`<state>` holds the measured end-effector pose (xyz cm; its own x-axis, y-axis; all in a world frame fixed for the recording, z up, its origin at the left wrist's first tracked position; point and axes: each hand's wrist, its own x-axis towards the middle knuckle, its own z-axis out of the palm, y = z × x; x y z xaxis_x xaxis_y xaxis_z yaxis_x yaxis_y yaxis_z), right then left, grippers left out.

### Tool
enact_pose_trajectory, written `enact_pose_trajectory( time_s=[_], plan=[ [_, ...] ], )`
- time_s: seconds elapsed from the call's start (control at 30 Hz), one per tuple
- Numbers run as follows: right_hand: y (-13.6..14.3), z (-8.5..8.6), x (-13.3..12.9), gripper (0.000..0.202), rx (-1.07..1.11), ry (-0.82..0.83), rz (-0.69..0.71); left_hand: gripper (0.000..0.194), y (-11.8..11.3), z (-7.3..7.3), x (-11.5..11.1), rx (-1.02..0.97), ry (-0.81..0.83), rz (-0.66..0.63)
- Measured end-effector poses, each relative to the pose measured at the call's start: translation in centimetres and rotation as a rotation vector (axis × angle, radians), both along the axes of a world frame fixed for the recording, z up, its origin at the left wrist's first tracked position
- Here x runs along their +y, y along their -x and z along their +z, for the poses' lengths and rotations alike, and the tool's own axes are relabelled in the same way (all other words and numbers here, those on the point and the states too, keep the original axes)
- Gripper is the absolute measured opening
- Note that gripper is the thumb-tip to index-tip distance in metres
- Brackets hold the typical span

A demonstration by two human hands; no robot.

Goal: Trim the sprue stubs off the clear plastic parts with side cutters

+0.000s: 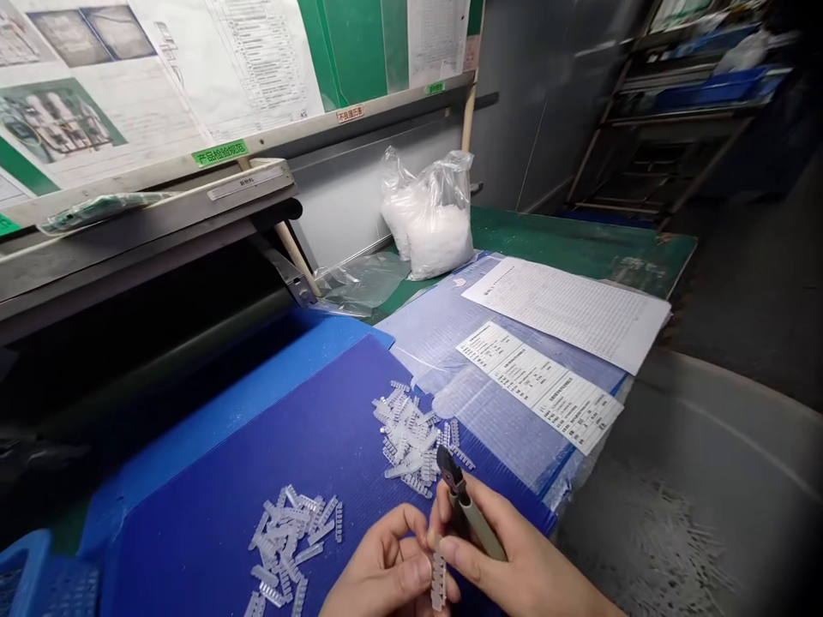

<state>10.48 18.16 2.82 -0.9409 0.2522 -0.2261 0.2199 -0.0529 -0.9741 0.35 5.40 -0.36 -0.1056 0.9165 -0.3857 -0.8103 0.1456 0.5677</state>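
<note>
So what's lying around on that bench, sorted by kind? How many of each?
Heaps of small clear plastic parts: 2
Bags of white pieces: 2
Printed sheets: 2
Cutting tools, in the right hand: 1
Single strips pinched by both hands, left hand: 1
Total: 8

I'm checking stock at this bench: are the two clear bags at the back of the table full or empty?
Full, or nearly so. Both plastic bags bulge with white material and stand upright on the green table, necks gathered on top.
</note>
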Motion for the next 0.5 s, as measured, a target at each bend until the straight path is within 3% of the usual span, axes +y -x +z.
enact_pose_trajectory(
  time_s=[0.1,0.2,0.33,0.43,0.5],
  plan=[
    [0.1,0.4,-0.1,0.007,0.025,-0.018,0.031,0.031,-0.1,0.2,-0.2,0.034,-0.046,0.028],
    [0.1,0.8,0.0,0.01,-0.018,-0.111,0.011,0.03,-0.2,0.7,-0.3,0.115,-0.019,0.16],
    [-0.5,0.8,0.0,0.01,-0.097,-0.438,-0.03,0.025,-0.4,1.8,-0.4,0.275,0.178,0.445],
    [-1.2,0.6,-0.2,0.016,-0.153,-0.708,0.06,0.022,-0.6,2.5,-0.5,0.389,0.255,0.572],
    [-1.5,0.5,-0.3,0.018,-0.187,-0.799,0.15,0.022,-0.7,2.9,-0.4,0.423,0.268,0.619]
  ],
)
